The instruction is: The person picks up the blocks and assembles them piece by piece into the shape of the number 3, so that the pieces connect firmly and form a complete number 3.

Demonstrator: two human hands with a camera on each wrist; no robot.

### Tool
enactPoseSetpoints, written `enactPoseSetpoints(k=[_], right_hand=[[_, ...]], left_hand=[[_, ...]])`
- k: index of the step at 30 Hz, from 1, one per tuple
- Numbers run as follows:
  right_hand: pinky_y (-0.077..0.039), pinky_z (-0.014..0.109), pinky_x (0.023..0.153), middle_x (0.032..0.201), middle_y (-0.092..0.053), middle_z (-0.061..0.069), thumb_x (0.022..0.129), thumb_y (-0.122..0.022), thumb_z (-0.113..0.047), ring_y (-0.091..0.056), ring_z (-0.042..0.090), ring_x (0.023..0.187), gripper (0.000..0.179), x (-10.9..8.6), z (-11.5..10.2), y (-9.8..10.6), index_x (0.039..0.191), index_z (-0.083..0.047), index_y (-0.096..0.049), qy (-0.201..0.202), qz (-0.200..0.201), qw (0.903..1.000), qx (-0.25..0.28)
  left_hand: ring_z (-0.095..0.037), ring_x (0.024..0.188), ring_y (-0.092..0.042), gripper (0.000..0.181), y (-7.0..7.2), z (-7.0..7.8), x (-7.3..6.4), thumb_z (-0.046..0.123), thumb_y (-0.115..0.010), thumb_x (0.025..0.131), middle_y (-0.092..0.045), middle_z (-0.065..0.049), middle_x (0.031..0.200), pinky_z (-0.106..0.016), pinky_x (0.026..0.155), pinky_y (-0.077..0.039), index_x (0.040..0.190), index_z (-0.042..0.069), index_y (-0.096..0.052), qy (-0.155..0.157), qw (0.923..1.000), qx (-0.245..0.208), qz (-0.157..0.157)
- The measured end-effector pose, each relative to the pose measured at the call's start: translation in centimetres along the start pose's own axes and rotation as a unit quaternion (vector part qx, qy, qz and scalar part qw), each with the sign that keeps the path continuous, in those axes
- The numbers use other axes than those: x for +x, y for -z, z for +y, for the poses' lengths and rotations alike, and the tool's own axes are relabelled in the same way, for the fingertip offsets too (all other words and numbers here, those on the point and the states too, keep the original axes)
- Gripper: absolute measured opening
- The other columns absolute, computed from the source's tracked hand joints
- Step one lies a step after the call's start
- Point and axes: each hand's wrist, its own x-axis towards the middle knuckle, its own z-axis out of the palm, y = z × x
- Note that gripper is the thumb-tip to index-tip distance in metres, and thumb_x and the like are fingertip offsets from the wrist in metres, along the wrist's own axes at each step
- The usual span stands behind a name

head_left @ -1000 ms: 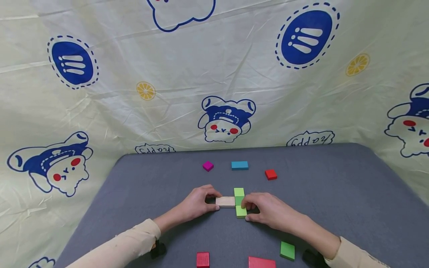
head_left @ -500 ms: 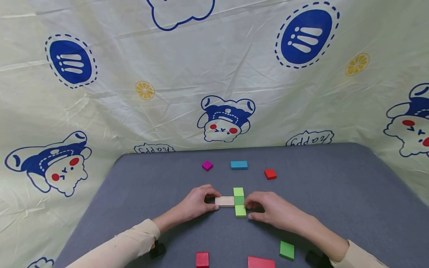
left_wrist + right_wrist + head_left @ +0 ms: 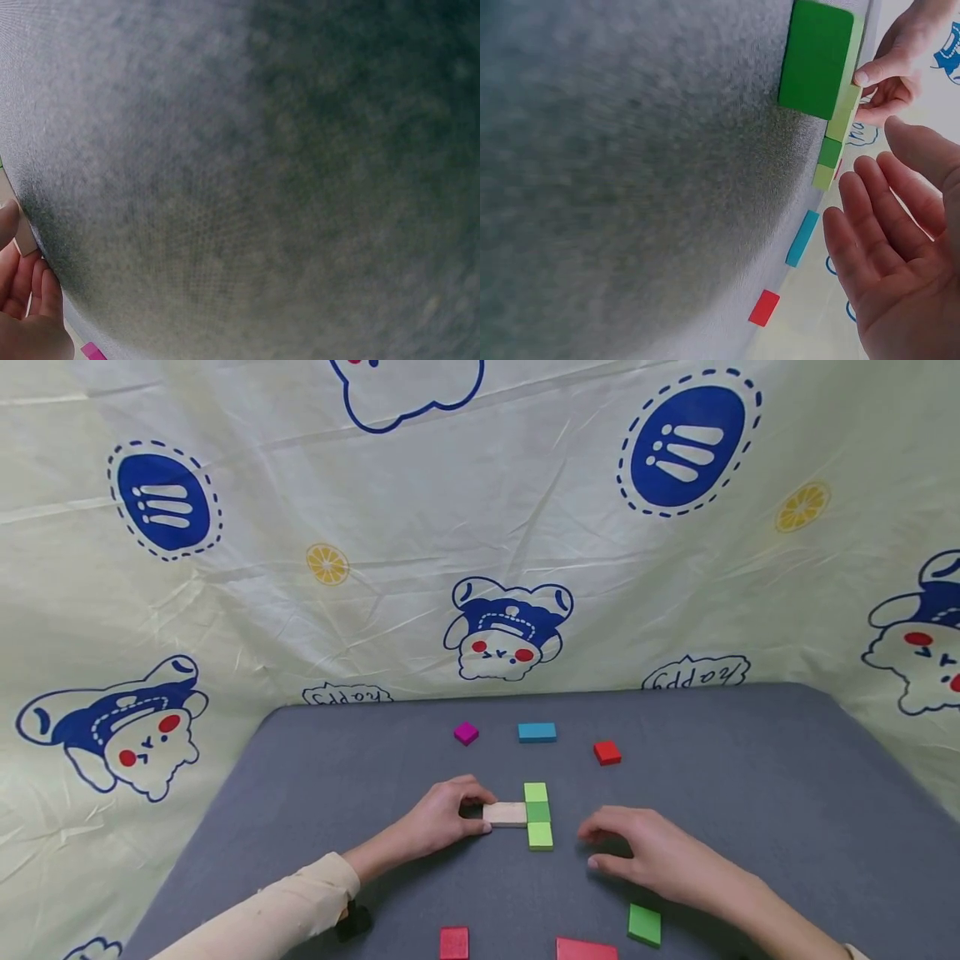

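Observation:
My left hand (image 3: 450,810) pinches the left end of a plain wooden block (image 3: 505,814) between thumb and fingers, flat on the grey table. The left wrist view catches only the edge of that block (image 3: 25,238) and the fingertips. Against its right end stands a row of three blocks: a light green block (image 3: 536,792) at the back, a green block (image 3: 537,812) in the middle, another light green block (image 3: 540,836) in front. To the right of this row my right hand (image 3: 648,852) hovers, fingers relaxed and holding nothing; the right wrist view shows its bare palm (image 3: 900,300).
Along the back lie a magenta block (image 3: 467,733), a blue block (image 3: 537,732) and a red block (image 3: 607,752). Nearer me are a square red block (image 3: 453,942), a larger red block (image 3: 587,949), partly cut off, and a green block (image 3: 644,925). A printed curtain (image 3: 375,610) hangs behind the table.
My right hand has let go of the green blocks and moved away to the right and slightly toward me. The left hand keeps its place on the wooden block.

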Motion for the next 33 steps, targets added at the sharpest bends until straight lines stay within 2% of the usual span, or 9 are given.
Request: enactPoseSetpoints(k=[11, 21, 25, 29, 33], right_hand=[[-0.051, 0.035, 0.084, 0.105, -0.061, -0.016, 0.090, -0.070, -0.040, -0.058, 0.006, 0.096, 0.025, -2.2, 0.2, 0.3, 0.112, -0.027, -0.067, -0.002, -0.008, 0.9998, 0.017], [-0.050, 0.033, 0.082, 0.103, -0.061, -0.017, 0.091, -0.070, -0.036, -0.058, 0.005, 0.096, 0.021, -4.0, 1.0, 0.0, 0.110, -0.026, -0.067, 0.027, 0.002, 0.9994, 0.019], [-0.050, 0.031, 0.081, 0.105, -0.061, -0.017, 0.090, -0.070, -0.042, -0.057, 0.004, 0.094, 0.026, -4.9, 1.3, 0.1, 0.111, -0.028, -0.066, -0.011, -0.033, 0.9984, 0.044], [-0.050, 0.028, 0.079, 0.106, -0.061, -0.016, 0.087, -0.072, -0.046, -0.055, 0.003, 0.092, 0.031, -5.7, 1.6, 0.3, 0.113, -0.028, -0.066, -0.066, -0.080, 0.9908, 0.087], [-0.050, 0.027, 0.077, 0.105, -0.060, -0.015, 0.085, -0.075, -0.041, -0.055, 0.003, 0.090, 0.032, -6.2, 2.0, 0.1, 0.113, -0.028, -0.067, -0.076, -0.099, 0.9859, 0.111]], left_hand=[[-0.011, 0.092, -0.057, 0.026, 0.1, 0.1, 0.0, 0.010, -0.077, 0.086, -0.060, 0.006, 0.097, -0.029, 0.085, -0.048, 0.111, 0.012, -0.072, -0.002, 1.0000, 0.003, 0.003], [-0.011, 0.092, -0.057, 0.025, -0.1, 0.1, 0.0, 0.011, -0.077, 0.086, -0.059, 0.007, 0.096, -0.029, 0.085, -0.048, 0.111, 0.012, -0.072, 0.003, 1.0000, -0.003, -0.002], [-0.011, 0.091, -0.056, 0.026, -0.2, 0.2, -0.1, 0.010, -0.077, 0.086, -0.060, 0.005, 0.096, -0.029, 0.084, -0.048, 0.111, 0.011, -0.072, 0.004, 1.0000, -0.005, -0.001], [-0.012, 0.092, -0.057, 0.026, -0.2, 0.3, -0.1, 0.010, -0.077, 0.086, -0.060, 0.004, 0.097, -0.030, 0.084, -0.048, 0.111, 0.011, -0.072, 0.003, 1.0000, -0.008, -0.001], [-0.012, 0.093, -0.057, 0.026, -0.1, 0.2, -0.1, 0.010, -0.077, 0.086, -0.060, 0.005, 0.098, -0.030, 0.085, -0.048, 0.111, 0.011, -0.072, -0.001, 1.0000, -0.003, 0.000]])
